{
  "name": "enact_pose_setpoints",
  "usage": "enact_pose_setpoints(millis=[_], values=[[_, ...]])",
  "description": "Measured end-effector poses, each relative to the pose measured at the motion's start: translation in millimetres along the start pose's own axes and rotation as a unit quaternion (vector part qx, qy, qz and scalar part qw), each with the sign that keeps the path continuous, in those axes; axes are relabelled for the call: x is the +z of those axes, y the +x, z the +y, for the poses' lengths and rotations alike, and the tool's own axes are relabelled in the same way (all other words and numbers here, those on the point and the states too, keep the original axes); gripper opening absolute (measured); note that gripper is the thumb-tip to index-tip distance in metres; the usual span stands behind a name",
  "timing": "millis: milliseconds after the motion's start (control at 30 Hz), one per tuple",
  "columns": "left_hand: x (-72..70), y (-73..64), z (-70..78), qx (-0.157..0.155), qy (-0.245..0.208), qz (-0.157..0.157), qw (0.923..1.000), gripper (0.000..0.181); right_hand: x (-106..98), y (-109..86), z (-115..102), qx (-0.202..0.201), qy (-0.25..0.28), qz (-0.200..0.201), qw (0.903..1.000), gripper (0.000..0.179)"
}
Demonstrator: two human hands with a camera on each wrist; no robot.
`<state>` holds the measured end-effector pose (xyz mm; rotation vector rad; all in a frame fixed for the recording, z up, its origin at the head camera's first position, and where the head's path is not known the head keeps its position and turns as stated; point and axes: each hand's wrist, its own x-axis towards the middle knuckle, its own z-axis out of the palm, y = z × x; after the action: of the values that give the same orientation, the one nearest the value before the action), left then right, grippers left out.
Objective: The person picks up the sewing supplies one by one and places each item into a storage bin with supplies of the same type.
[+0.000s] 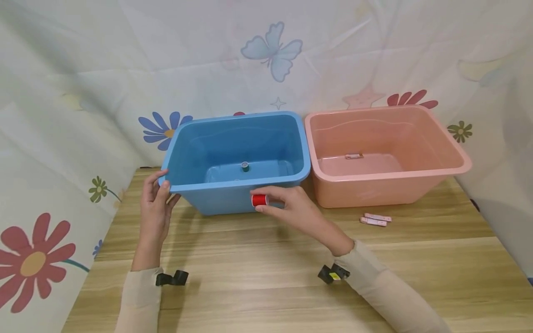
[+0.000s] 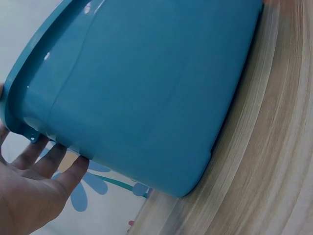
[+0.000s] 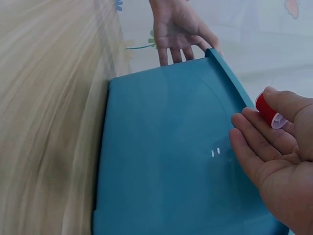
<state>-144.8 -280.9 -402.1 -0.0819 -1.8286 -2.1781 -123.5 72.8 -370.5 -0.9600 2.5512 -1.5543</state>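
Note:
My right hand (image 1: 297,209) pinches a spool of red thread (image 1: 260,200) between thumb and fingers, just in front of the blue tub (image 1: 237,185). In the right wrist view the red spool (image 3: 266,110) shows a white end, with the other fingers stretched out below it. My left hand (image 1: 155,203) grips the blue tub's rim at its front left corner, thumb on the rim. Its other fingers (image 2: 73,174) lie against the tub's outer side in the left wrist view. Inside the blue tub stands a small dark spool (image 1: 245,166) with a pale top.
A pink tub (image 1: 391,189) stands right beside the blue one, with a small slim piece (image 1: 354,156) inside. Two slim pink-and-white pieces (image 1: 376,219) lie on the wooden table (image 1: 250,277) before it. A patterned cloth (image 1: 200,69) hangs behind.

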Motion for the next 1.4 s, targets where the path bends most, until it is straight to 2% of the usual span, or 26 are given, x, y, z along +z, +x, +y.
enact_pose_setpoints(millis=[333, 600, 1233, 1400], values=[[0.4, -0.2, -0.8, 0.005, -0.002, 0.002, 1.0000, 0.038, -7, 3.8, -9, -0.002, 0.020, 0.009, 0.9998, 0.041], [0.7, -1.0, -0.7, 0.005, 0.001, -0.003, 1.0000, 0.039, -15, 8.2, -16, -0.002, 0.009, 0.017, 0.9998, 0.041], [1.7, -1.0, 0.6, 0.001, 0.006, -0.003, 1.0000, 0.039, -22, 17.3, -31, -0.015, 0.045, 0.033, 0.9983, 0.040], [1.9, -1.7, 1.4, -0.003, 0.011, -0.003, 0.9999, 0.040, -21, 17.9, -31, -0.006, 0.036, 0.033, 0.9988, 0.039]])
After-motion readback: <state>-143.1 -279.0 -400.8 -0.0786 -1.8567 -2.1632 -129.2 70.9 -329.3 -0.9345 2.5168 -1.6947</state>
